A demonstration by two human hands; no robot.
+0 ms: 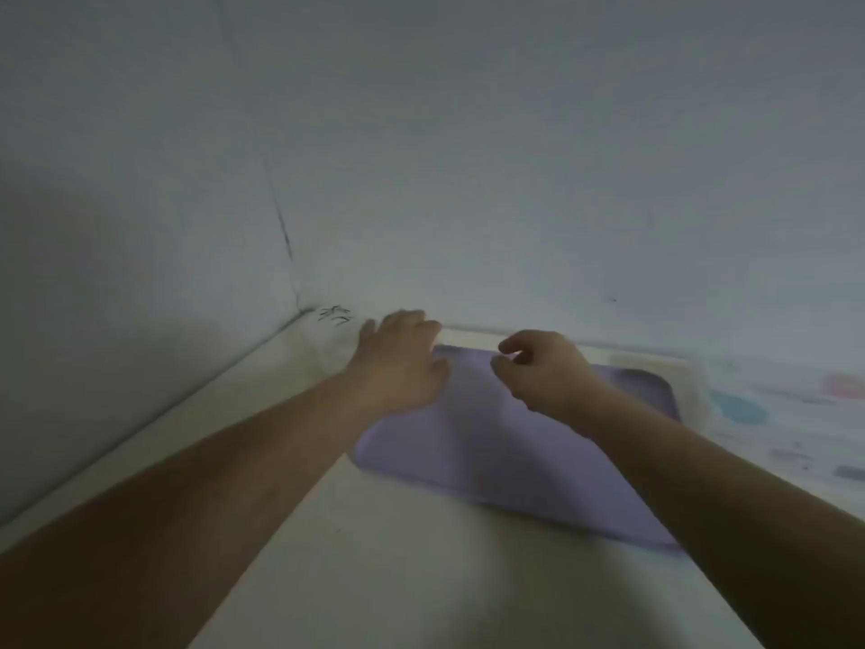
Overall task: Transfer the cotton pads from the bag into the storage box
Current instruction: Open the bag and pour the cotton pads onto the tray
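The picture is blurred by motion. My left hand reaches forward over the far left corner of a flat purple mat, fingers loosely curled, holding nothing. My right hand hovers above the mat's far middle with thumb and fingers bent and apart, also with nothing in it. At the right, a pale translucent box-like thing stands behind the mat's far right corner. Next to it lies a clear bag with coloured print, which may be the cotton pad bag. I make out no single pads.
The mat lies on a white table pushed into a corner of white walls. A dark seam runs down the left wall joint, with scribbles near the table's far corner.
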